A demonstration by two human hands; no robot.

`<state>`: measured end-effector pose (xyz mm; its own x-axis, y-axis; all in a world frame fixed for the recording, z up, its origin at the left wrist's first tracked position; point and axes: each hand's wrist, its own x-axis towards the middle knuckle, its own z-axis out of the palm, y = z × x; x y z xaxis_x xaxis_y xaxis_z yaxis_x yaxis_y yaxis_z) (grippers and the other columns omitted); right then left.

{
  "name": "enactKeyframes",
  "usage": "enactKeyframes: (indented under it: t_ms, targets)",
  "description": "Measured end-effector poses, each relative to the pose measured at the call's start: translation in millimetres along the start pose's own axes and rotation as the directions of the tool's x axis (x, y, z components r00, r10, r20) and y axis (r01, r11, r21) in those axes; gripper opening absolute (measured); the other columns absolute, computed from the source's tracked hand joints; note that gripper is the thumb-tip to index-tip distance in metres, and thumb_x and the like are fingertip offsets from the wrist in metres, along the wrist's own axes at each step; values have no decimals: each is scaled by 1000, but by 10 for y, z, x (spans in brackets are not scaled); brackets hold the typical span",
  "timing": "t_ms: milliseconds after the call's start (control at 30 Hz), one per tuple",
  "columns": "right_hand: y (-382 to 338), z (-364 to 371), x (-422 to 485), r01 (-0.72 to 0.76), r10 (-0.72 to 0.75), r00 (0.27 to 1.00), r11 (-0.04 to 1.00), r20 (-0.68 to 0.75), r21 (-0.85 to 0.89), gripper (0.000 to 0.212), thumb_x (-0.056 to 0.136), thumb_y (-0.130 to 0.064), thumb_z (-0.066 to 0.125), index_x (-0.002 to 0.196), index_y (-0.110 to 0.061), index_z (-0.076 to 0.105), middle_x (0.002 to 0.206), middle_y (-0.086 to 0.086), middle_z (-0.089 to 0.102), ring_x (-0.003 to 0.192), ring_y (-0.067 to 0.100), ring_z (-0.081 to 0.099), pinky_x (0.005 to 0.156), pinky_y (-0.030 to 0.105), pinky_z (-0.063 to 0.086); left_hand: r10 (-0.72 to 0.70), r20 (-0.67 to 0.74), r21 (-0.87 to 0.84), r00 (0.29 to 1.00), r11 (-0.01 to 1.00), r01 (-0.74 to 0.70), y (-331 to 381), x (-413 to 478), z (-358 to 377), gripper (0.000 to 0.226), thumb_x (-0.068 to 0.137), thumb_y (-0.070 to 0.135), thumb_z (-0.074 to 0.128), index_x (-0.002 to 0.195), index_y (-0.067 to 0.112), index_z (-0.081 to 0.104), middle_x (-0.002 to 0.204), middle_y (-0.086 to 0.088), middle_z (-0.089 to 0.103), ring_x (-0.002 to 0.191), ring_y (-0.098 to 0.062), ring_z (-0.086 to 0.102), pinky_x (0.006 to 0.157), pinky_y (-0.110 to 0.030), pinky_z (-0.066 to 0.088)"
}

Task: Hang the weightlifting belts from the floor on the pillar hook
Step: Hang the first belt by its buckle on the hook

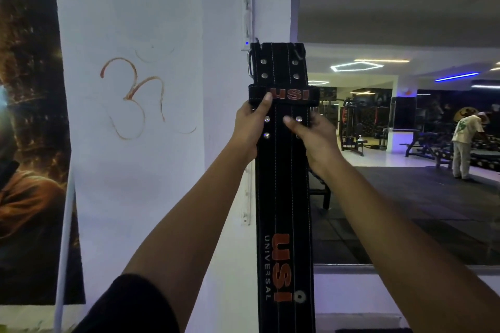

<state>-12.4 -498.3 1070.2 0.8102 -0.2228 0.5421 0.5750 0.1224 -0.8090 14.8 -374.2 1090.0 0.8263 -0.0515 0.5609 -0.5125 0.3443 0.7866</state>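
Note:
A long black weightlifting belt (284, 197) with orange lettering hangs straight down along the right edge of the white pillar (151, 143). Its buckle end is at the top, with a metal buckle (250, 63) on the left side and a thin metal hook (298, 53) showing at the upper right. My left hand (250, 130) grips the belt's left edge just under the keeper loop, thumb on the loop. My right hand (313, 138) holds the right edge, thumb across the front by the rivets.
A dark poster (29, 143) covers the wall left of the pillar. A white cable strip (247, 8) runs up the pillar edge. Right of the belt a large mirror (405, 170) shows gym machines, benches and a person (464, 143) bending over.

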Motion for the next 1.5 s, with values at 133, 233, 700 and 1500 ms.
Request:
enactKeyframes:
  t_ms: [133, 233, 700, 1500]
  targets:
    - [470, -265, -334, -191, 212, 957, 974, 199, -120, 60, 66, -24, 81, 120, -12, 59, 126, 11, 64, 114, 22, 62, 104, 45, 45, 39, -15, 6, 999, 999, -39, 75, 26, -43, 34, 93, 26, 55, 117, 3, 58, 98, -9, 68, 87, -25, 67, 66, -30, 57]
    - [672, -330, -481, -279, 283, 921, 959, 266, -55, 41, 81, -2, 66, 122, -2, 58, 115, 13, 68, 102, 20, 66, 101, 42, 48, 26, -5, -16, 1000, 1000, -26, 144, 38, -75, 36, 93, 27, 54, 122, 5, 57, 101, -8, 69, 87, -23, 68, 66, -30, 57]
    - [757, -357, -491, -299, 269, 916, 953, 299, 56, 31, 81, 7, 61, 106, -12, 62, 106, 9, 70, 96, 19, 68, 82, 30, 57, 16, 17, 24, 1000, 1000, -16, 233, -26, -114, 33, 94, 28, 52, 120, 9, 57, 106, -7, 69, 93, -23, 68, 72, -33, 56]
    - [-607, 335, 317, -226, 236, 969, 966, 74, -122, 51, 77, -41, 71, 115, -7, 61, 115, 11, 67, 99, 27, 66, 85, 44, 56, -54, 75, 19, 996, 998, 52, 169, -250, -428, 37, 93, 21, 53, 128, 10, 51, 123, -12, 64, 111, -28, 64, 89, -38, 53]
